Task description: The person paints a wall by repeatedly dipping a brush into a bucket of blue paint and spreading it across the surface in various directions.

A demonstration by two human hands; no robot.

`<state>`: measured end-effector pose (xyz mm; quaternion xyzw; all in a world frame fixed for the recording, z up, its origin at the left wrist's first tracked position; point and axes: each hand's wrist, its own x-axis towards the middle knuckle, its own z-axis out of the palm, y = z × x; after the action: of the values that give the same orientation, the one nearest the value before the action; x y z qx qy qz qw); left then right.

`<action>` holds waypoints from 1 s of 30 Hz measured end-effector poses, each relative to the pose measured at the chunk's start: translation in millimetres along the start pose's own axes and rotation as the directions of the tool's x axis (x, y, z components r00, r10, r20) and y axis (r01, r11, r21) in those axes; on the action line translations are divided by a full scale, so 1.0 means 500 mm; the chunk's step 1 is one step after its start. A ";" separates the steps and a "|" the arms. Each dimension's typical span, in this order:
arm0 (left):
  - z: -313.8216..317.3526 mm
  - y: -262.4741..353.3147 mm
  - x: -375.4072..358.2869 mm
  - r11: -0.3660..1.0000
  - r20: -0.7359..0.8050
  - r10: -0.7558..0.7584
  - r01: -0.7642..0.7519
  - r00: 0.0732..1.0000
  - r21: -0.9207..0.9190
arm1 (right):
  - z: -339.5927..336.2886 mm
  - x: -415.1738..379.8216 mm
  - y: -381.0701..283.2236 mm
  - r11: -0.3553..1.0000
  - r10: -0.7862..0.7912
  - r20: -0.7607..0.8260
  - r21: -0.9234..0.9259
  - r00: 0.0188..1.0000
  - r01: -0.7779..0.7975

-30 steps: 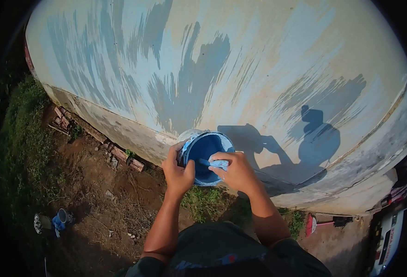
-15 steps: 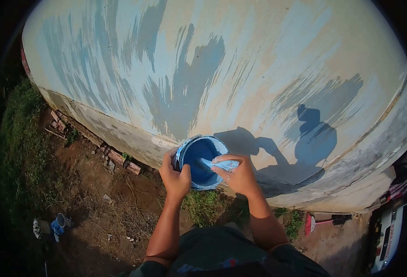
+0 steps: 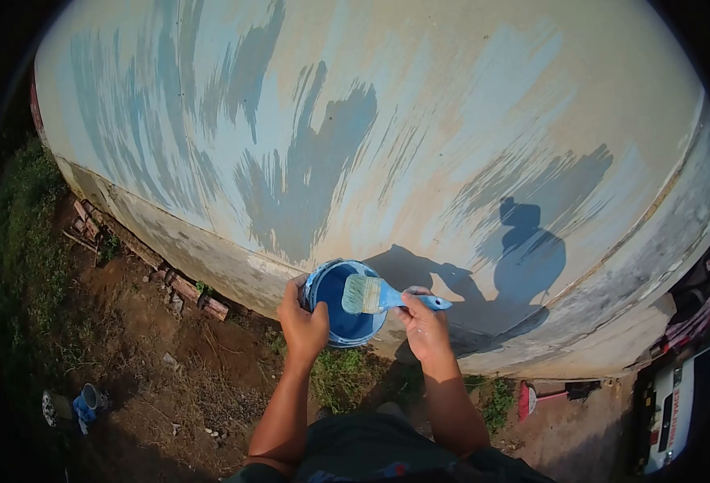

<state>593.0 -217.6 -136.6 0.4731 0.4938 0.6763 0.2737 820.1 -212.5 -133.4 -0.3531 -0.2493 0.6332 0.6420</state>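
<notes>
My left hand (image 3: 303,326) grips a round paint bucket (image 3: 344,339) by its left rim, thumb inside the edge. Blue paint sits in the bucket, and dried paint streaks its rim. In my right hand (image 3: 426,326) is a wide paintbrush (image 3: 383,296), held by its blue, paint-smeared handle. Its pale bristles point left, above the bucket's opening. Just beyond stands a cream wall (image 3: 419,201) with broad strokes of light blue and grey-blue paint.
A concrete ledge (image 3: 186,241) runs along the wall's foot. Broken bricks (image 3: 198,298) lie beside it on bare soil. Lower left are a small container (image 3: 89,394) and a blue cloth. A red dustpan-like object (image 3: 526,400) and a white vehicle (image 3: 681,402) are at lower right.
My right hand has lifted the paintbrush out of the bucket and turned it level, so the bristles show. The bucket sits slightly lower in view; the wall has shifted left a little.
</notes>
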 end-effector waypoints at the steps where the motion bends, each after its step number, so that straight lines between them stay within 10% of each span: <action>1: 0.004 0.000 0.001 1.000 0.011 -0.016 0.016 1.000 -0.008 | 0.001 0.000 -0.002 1.000 0.011 0.024 -0.029 1.000 -0.010; 25: 0.023 0.016 0.011 0.996 0.089 -0.021 0.028 0.996 -0.084 | 0.019 -0.075 -0.054 0.985 -0.159 -0.048 -0.074 0.986 0.156; 30: 0.025 -0.005 -0.007 0.991 0.099 -0.088 0.097 0.991 -0.092 | 0.024 -0.058 -0.039 0.909 -0.148 0.012 -0.393 0.989 0.140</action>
<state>605.5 -214.5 -139.7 0.4672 0.4686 0.6628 0.3505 821.0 -238.6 -107.1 -0.4611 -0.3906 0.5180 0.6053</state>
